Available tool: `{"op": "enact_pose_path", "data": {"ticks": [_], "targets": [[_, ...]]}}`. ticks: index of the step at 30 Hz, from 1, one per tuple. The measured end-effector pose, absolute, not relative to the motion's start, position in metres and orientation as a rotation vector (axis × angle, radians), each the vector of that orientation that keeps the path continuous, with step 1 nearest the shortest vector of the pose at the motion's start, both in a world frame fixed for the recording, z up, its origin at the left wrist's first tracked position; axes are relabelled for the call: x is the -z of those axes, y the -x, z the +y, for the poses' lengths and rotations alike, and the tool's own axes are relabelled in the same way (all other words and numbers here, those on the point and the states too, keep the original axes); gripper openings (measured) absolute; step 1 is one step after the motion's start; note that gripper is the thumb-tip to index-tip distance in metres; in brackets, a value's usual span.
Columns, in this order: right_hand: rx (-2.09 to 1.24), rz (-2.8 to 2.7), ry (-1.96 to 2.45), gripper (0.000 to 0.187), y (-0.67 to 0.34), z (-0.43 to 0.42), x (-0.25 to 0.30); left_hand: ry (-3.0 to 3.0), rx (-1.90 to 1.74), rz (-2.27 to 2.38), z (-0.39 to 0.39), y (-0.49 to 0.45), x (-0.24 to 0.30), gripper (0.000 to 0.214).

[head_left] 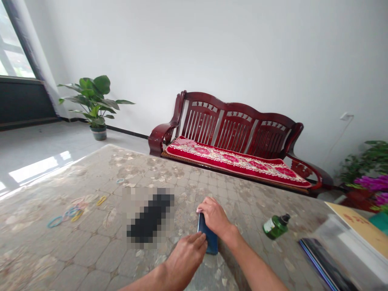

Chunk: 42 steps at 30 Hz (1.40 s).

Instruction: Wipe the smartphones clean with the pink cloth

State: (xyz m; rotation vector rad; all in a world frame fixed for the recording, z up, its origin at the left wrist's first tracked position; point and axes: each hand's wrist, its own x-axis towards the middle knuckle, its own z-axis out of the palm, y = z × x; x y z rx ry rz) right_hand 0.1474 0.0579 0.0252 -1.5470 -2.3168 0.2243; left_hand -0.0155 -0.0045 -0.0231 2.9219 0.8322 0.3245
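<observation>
A flat blue phone [211,243] lies on the patterned tablecloth in front of me, its middle and top partly covered by my hands. My left hand [188,254] holds it by the left edge, with the fingertips over its surface. Across its far end is my right hand [214,216], fingers curled together; a small pale piece of something [199,210] sticks out at their tips, too hidden to name. To the left of the phone a dark oblong thing [150,218] is blurred out by large pixels.
Several coloured rubber bands [72,212] lie at the left on the tablecloth [100,250]. A green bottle with a black cap [275,226] is to the right, near a dark stack [325,262] and a clear box [348,242]. Beyond the table is a red wooden bench [236,121].
</observation>
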Motion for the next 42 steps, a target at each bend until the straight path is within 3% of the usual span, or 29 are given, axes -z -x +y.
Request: {"op": "enact_pose_path", "data": {"ticks": [11, 17, 26, 34, 42], "targets": [[-0.238, -2.183, 1.642, 0.028, -0.153, 0.033, -0.018, -2.881, -0.297, 0.795, -0.003, 0.017, 0.027, 0.037], [-0.187, -2.112, 1.739, 0.027, -0.157, 0.068, -0.022, -2.884, -0.289, 0.788, -0.004, 0.019, 0.027, 0.041], [-0.227, -2.115, 1.559, 0.030, -0.160, 0.036, -0.011, -2.875, -0.264, 0.817, -0.005, 0.017, 0.019, 0.040], [-0.162, -2.037, 1.703, 0.028, -0.170, 0.070, -0.016, -2.893, -0.248, 0.798, -0.004, 0.020, 0.022, 0.043], [-0.207, -2.118, 1.489, 0.029, -0.175, 0.018, -0.007, -2.872, -0.296, 0.812, -0.003, 0.018, 0.026, 0.042]]}}
